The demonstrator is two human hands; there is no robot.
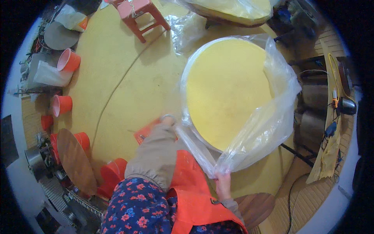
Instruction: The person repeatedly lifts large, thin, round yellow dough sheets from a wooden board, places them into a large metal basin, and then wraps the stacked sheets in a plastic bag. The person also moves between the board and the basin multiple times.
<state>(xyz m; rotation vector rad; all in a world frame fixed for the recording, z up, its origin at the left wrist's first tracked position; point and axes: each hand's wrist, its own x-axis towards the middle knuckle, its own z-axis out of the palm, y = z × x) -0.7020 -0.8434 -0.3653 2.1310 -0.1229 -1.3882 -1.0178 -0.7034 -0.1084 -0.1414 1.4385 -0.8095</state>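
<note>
Before me stands a round disc with a yellow top (230, 90), its rim wrapped in clear plastic sheeting (263, 128). The sheeting lies bunched along the disc's right side and lower edge. My right hand (223, 185) grips a gathered edge of it just below the disc. My left hand (168, 120) is blurred, near the disc's lower left; its fingers are hard to make out, and I cannot tell whether it holds the plastic. A red plastic basket (146, 131) is partly hidden behind my left sleeve.
A red plastic stool (140, 14) stands at the top. Another plastic-covered round piece (233, 11) is at the upper right. Red buckets (62, 105) line the left side near an oval wooden board (76, 162). A cable (117, 86) crosses the yellow floor. Metal-framed shelving is at right.
</note>
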